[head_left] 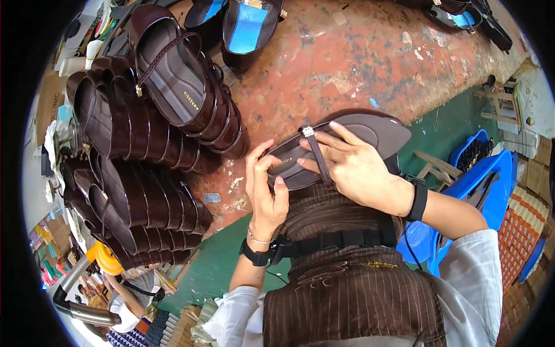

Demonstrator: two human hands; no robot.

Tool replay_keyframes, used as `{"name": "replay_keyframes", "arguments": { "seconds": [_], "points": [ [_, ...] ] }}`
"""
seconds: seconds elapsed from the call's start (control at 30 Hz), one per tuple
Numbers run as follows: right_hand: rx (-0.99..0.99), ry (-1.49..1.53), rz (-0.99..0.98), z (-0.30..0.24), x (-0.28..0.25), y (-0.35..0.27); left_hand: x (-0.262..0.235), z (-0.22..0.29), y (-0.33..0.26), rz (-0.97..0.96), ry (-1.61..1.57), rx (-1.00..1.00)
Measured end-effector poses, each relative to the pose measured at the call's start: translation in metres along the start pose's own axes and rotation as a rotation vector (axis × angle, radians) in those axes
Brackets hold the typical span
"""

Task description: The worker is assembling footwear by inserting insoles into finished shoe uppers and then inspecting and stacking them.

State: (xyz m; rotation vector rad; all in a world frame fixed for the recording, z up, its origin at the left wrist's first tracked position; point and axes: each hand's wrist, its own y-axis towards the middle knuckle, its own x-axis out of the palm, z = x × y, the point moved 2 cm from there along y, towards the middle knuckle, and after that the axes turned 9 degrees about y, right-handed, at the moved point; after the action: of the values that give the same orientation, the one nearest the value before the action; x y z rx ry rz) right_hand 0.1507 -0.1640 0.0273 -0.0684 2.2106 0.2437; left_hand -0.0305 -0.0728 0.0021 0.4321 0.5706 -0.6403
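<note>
A dark brown sandal (370, 132) with a pointed toe is held over the table's near edge, close to my chest. My left hand (265, 191) grips its heel end, thumb on the insole. My right hand (354, 168) lies across the middle of the insole, fingers pressing beside a thin brown strap (319, 159) that carries a small metal buckle (308, 132). Both wrists wear black bands.
Overlapping rows of several dark brown sandals (139, 173) fill the left of the worn red table (358, 58). Sandals with blue insoles (245, 26) lie at the far edge. A blue plastic chair (485, 179) stands on the right, over a green floor (214, 266).
</note>
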Motion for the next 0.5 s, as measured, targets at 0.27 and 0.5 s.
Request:
{"name": "replay_keyframes", "arguments": {
  "seconds": [0.27, 0.5],
  "points": [
    [0.232, -0.169, 0.357, 0.030, -0.034, 0.014, 0.020, 0.060, -0.003, -0.045, 0.207, -0.123],
    [0.558, 0.215, 0.566, 0.033, -0.092, 0.032, 0.048, 0.109, -0.002, -0.414, 0.630, 0.051]
  ]
}}
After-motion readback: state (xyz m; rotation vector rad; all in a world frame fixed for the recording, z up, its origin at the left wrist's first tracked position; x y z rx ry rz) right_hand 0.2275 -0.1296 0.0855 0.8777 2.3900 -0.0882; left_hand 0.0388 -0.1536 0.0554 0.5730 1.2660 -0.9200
